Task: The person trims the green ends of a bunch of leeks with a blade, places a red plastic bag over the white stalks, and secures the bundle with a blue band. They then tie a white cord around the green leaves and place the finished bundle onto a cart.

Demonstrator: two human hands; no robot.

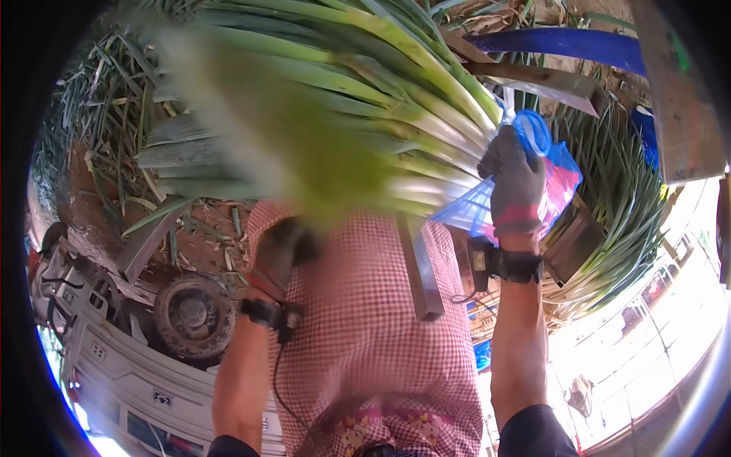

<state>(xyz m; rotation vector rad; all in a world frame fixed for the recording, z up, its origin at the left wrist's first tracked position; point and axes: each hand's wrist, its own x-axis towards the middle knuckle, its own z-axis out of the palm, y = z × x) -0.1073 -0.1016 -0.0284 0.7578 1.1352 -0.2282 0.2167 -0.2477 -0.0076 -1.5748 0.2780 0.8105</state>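
Note:
A large bundle of leeks lies across in front of me, its white ends to the right. Closed on a thin blue plastic bag at those ends is my right hand, in a dark grey glove. The bag has pink patches and spreads over the lowest stalks. My left hand, also gloved, is low beside the bundle in front of my apron, its fingers smeared by motion. Just above it a blurred yellow-green and whitish streak crosses the leeks; I cannot tell whether the left hand holds it.
A metal bar juts out below the bundle, against my checked apron. More leeks are heaped at right. Loose leaves litter the left ground. A wheel and white vehicle body stand lower left; a blue strip lies above.

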